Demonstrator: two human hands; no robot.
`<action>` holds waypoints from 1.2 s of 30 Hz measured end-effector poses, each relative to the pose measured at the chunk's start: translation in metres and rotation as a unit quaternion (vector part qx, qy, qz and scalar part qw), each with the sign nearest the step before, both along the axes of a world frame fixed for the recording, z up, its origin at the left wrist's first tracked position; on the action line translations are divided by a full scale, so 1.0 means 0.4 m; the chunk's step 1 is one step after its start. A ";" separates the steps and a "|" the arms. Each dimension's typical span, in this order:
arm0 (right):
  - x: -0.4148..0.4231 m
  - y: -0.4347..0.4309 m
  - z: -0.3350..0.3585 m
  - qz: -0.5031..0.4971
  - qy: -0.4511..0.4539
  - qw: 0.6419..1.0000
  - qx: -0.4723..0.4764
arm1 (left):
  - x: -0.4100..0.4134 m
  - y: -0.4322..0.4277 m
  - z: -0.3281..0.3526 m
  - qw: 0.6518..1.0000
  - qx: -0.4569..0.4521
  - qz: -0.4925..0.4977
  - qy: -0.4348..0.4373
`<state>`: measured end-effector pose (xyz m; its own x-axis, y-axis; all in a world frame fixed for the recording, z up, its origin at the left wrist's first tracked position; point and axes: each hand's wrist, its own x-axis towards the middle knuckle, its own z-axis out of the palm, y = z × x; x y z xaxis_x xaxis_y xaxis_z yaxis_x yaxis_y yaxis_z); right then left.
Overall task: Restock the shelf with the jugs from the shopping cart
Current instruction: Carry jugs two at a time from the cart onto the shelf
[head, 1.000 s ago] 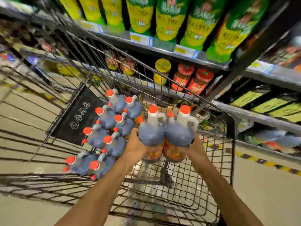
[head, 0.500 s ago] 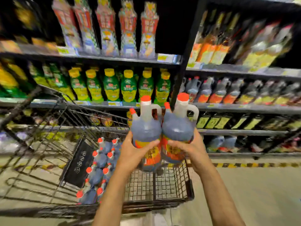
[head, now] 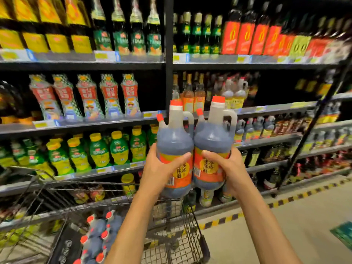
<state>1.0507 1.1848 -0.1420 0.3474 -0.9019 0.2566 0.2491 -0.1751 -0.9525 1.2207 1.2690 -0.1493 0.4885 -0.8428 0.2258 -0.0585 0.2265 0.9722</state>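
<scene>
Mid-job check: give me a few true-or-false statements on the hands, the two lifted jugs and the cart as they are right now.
1. The left hand holds the left jug by its body, and the right hand holds the right jug the same way. True.
2. Both held jugs have green tops. False: their caps are orange-red.
3. The cart holds other jugs. True.
4. The held jugs stand on a shelf. False: they are in the air, in front of the shelves.
5. The two held jugs touch side by side. True.
</scene>
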 end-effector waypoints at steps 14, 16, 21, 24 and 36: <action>-0.390 -0.193 0.042 -0.030 -0.017 0.999 0.010 | -0.372 -0.245 0.071 1.000 -0.009 -0.023 -0.008; -0.449 -0.231 0.041 -0.029 -0.015 0.999 0.016 | -0.428 -0.290 0.071 1.000 -0.002 -0.029 -0.006; -0.550 -0.324 0.042 -0.052 -0.012 0.998 0.023 | -0.525 -0.399 0.074 0.999 0.011 -0.051 -0.011; -0.591 -0.386 0.045 -0.067 -0.022 0.997 0.029 | -0.563 -0.476 0.088 0.997 0.017 -0.067 -0.022; -0.668 -0.791 0.046 -0.152 -0.020 0.988 0.015 | -0.623 -0.956 0.097 0.987 0.008 -0.160 -0.017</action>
<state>0.7833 0.8684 -0.1237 0.0492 -0.9703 0.2369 0.2259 -0.2203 -0.9489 0.9716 0.8865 -0.1106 0.1888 -0.9565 0.2224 -0.0186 0.2230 0.9746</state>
